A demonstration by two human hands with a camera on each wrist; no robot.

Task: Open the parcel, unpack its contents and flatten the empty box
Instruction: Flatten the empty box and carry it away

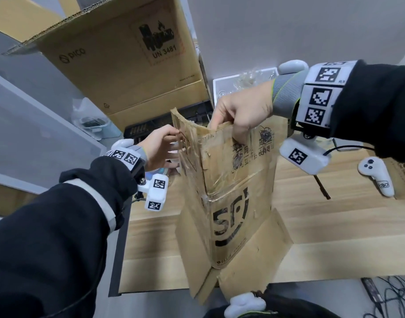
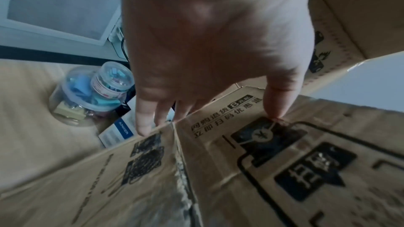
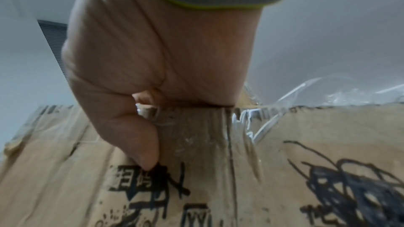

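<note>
The worn brown parcel box (image 1: pixel 229 203) stands on end over the wooden table (image 1: pixel 334 226), pressed nearly flat, with its lower flaps splayed out. Black print and torn clear tape cover its sides. My right hand (image 1: pixel 229 131) grips the top edge, thumb on the printed outer face and fingers hidden inside; the right wrist view shows the right hand (image 3: pixel 150 132) on the box (image 3: pixel 284 179). My left hand (image 1: pixel 167 143) pinches the upper left flap. In the left wrist view the left hand (image 2: pixel 205 108) has its thumb on the box (image 2: pixel 240 170) and its fingers behind the edge.
A large PICO carton (image 1: pixel 128 56) leans behind the box. A clear jar of small items (image 2: pixel 91 92) and a white-and-blue Anker packet (image 2: pixel 118 132) lie left of it. A white controller (image 1: pixel 376 177) lies at the right, a white tray (image 1: pixel 243 83) behind, cables (image 1: pixel 390 294) lower right.
</note>
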